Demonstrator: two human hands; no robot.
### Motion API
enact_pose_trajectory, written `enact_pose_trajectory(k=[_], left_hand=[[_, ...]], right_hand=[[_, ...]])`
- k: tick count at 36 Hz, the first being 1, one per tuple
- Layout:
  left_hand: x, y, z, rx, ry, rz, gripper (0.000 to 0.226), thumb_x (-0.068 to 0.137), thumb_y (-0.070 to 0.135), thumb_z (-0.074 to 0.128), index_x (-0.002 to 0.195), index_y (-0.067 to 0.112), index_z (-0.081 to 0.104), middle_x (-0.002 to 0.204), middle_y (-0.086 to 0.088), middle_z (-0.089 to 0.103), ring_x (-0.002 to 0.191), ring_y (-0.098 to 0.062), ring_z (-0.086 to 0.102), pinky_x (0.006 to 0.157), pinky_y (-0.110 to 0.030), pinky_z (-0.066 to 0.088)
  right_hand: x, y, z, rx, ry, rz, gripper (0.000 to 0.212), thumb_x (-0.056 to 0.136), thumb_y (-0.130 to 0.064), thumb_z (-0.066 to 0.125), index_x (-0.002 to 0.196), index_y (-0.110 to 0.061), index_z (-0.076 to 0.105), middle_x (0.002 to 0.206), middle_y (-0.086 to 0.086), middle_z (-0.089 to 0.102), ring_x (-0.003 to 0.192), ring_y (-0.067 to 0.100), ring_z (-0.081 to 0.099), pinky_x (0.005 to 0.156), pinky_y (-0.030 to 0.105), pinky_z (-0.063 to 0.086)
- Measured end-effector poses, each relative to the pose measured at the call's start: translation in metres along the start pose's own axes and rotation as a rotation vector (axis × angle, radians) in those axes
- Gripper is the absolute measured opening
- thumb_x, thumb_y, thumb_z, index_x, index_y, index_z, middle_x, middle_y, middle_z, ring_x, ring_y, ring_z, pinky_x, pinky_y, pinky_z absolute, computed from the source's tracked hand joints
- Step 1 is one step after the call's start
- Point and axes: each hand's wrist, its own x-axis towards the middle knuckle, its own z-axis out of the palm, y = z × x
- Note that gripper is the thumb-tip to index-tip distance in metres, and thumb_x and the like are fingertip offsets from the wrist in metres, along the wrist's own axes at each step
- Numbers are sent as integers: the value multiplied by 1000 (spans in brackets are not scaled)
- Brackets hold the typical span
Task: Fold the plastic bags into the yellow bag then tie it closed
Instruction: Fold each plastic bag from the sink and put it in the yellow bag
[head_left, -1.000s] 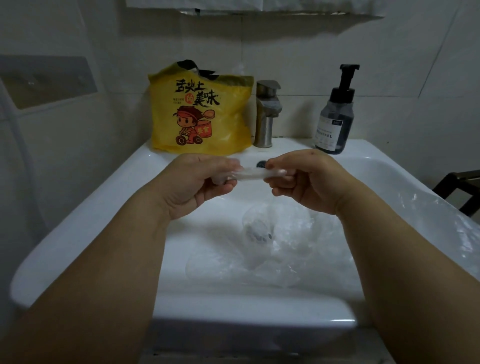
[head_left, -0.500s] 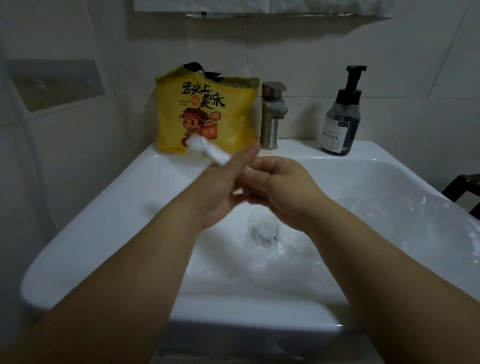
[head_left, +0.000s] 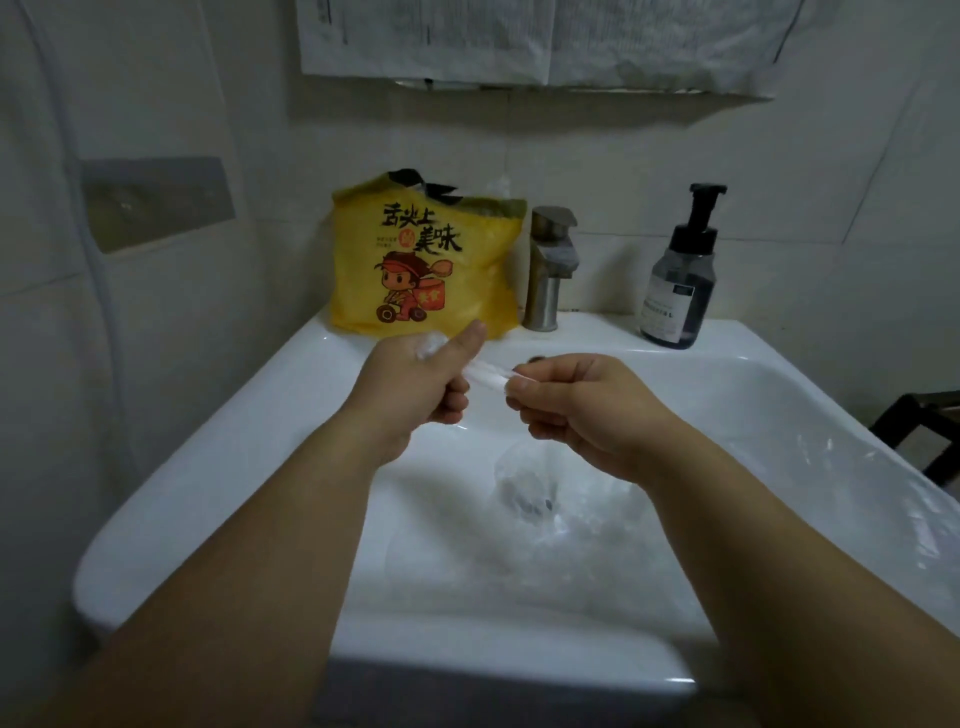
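A yellow bag (head_left: 426, 260) with a cartoon print stands upright on the back ledge of the sink, left of the tap. Over the basin, both hands hold one clear plastic bag twisted into a thin strip (head_left: 485, 375). My left hand (head_left: 421, 384) grips one end, which sticks out white beside the thumb. My right hand (head_left: 576, 405) pinches the other end. More clear plastic bags (head_left: 550, 509) lie crumpled in the basin below my right wrist, and another (head_left: 883, 499) drapes over the sink's right rim.
The white sink (head_left: 218, 467) fills the middle of the view. A steel tap (head_left: 550, 265) and a dark pump bottle (head_left: 680, 275) stand at the back. A dark chair (head_left: 924, 431) shows at the right edge. Tiled wall is on the left.
The hands were close together half a second ago with the strip poking up left; now they have drawn apart, the strip stretched between them. The view has tilted upward.
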Motion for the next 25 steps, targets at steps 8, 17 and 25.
enact_pose_trajectory(k=[8,17,25], left_hand=[[10,34,-19,-99,-208,-58,23,99,20,50,89,4,62,59,3,64,48,-2,55,48,-15,48],[42,65,-33,76,-23,95,25,101,12,46,82,11,62,50,6,60,41,1,52,45,-13,47],[94,86,-56,139,198,229,11,86,22,71,76,16,72,55,5,67,52,-3,61,52,-13,49]], right_hand=[[14,-37,-14,-56,-27,-33,7,87,-3,63,83,-2,69,71,9,63,64,16,56,58,21,50],[52,-70,-1,-117,-45,-73,6,85,-14,69,83,-12,74,76,12,64,67,20,55,70,37,38],[102,-113,7,-232,47,-195,12,91,-3,60,88,-14,64,80,10,61,67,15,54,62,23,48]])
